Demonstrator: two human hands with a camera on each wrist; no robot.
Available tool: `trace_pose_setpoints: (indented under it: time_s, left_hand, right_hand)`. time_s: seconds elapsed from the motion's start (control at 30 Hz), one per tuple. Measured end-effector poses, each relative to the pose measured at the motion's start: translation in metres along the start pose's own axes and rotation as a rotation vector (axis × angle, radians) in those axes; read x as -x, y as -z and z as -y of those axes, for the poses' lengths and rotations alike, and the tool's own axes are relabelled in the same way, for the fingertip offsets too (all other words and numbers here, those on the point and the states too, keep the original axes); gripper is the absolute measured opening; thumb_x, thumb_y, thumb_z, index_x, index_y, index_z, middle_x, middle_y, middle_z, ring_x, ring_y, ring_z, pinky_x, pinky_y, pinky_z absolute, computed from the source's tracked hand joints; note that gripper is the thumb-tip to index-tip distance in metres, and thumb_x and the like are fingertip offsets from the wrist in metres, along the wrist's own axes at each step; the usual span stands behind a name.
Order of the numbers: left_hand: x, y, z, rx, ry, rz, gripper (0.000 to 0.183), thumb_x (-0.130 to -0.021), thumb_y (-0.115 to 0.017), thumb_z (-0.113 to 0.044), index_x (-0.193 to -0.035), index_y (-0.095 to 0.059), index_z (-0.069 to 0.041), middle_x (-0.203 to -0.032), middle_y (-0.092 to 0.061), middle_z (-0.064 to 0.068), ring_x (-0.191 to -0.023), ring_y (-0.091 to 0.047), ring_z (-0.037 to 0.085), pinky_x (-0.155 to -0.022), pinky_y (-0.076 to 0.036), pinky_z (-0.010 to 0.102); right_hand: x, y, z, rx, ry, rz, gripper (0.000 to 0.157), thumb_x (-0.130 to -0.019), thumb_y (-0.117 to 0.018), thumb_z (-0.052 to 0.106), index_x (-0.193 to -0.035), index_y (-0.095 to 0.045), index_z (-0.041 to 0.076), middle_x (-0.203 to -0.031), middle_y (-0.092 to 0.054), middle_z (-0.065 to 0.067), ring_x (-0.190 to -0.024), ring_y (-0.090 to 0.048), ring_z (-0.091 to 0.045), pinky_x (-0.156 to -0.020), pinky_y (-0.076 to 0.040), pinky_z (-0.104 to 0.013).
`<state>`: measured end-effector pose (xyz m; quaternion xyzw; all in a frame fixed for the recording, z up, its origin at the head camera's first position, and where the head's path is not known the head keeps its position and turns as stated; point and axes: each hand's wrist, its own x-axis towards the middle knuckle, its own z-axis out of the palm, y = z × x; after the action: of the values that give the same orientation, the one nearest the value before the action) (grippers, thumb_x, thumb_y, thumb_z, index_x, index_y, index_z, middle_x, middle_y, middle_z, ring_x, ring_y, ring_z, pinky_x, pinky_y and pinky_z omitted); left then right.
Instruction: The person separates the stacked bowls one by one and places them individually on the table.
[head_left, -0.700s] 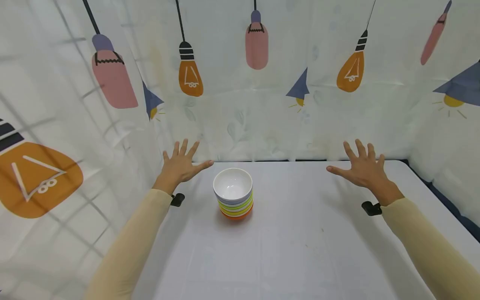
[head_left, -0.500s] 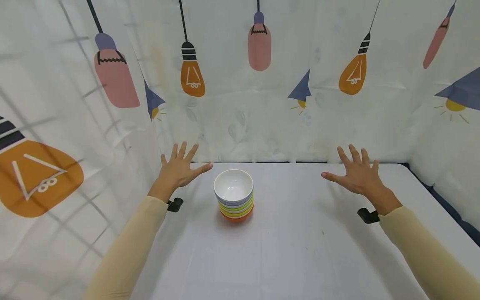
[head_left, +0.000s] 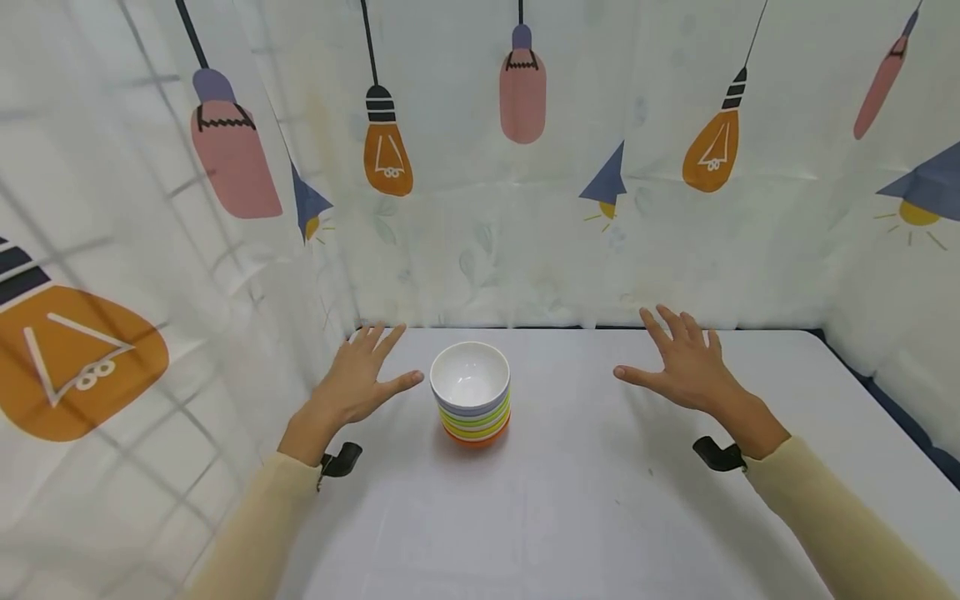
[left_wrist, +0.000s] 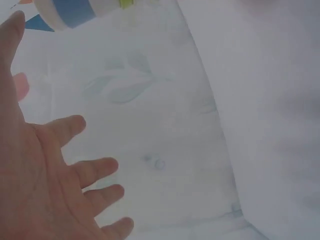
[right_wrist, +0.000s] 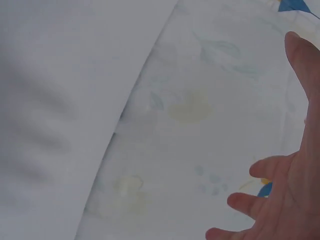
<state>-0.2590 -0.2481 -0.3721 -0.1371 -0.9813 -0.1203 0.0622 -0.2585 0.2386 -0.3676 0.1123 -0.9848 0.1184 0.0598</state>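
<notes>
A stack of several bowls (head_left: 470,379) stands on the white table in the head view, its top bowl white inside, with grey, green, yellow and orange bands below. Left of it my left hand (head_left: 350,385) is spread, thumb tip close to the rim of the top bowl. My right hand (head_left: 690,367) hovers farther off on the right, fingers apart and thumb pointing toward the stack. Both hands hold nothing. The left wrist view shows part of the stack (left_wrist: 75,10) at the top, beyond the thumb; in the right wrist view only the spread right hand (right_wrist: 285,195) appears over table and curtain.
The white table (head_left: 555,517) reaches back to a hanging curtain (head_left: 450,242) printed with lamps and bulbs. More curtain closes in on the left, near the left arm. A dark edge (head_left: 892,408) runs along the table's right side.
Both hands have come lower and nearer the body, and the right hand has moved left toward the bowls. The stack of bowls stays in place on the table.
</notes>
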Motion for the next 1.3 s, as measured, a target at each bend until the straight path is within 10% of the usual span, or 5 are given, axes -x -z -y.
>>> trace_pose_setpoints:
  time_s: [0.43,0.7,1.3]
  left_hand:
    - [0.019,-0.051,-0.016,0.414,-0.07,0.003,0.104,-0.065,-0.076,-0.068,-0.149,-0.017,-0.047,-0.15,-0.04,-0.005,-0.141,-0.036,0.025,-0.108,-0.033,0.06]
    - [0.013,-0.087,-0.02,0.616,-0.156,0.042,0.109,-0.058,-0.089,-0.051,-0.146,-0.026,-0.039,-0.137,-0.05,-0.012,-0.127,-0.049,0.015,-0.105,-0.042,0.049]
    - [-0.003,-0.123,-0.024,0.863,-0.126,0.167,0.105,-0.053,-0.095,-0.035,-0.14,-0.035,-0.035,-0.131,-0.055,-0.011,-0.123,-0.053,0.015,-0.107,-0.04,0.046]
  right_hand:
    - [-0.008,-0.03,0.044,-0.32,0.182,-0.004,0.095,-0.076,-0.067,0.067,-0.151,-0.029,0.024,-0.152,-0.034,-0.007,-0.137,-0.035,-0.034,-0.108,-0.019,-0.066]
    - [-0.014,-0.046,0.076,-0.514,0.214,0.088,0.087,-0.074,-0.069,0.067,-0.146,-0.033,0.035,-0.143,-0.039,0.011,-0.132,-0.045,-0.019,-0.099,-0.044,-0.054]
    - [-0.025,-0.085,0.136,-0.885,0.347,0.091,0.078,-0.08,-0.077,0.041,-0.145,-0.036,0.029,-0.14,-0.045,0.007,-0.125,-0.053,-0.024,-0.11,-0.034,-0.054]
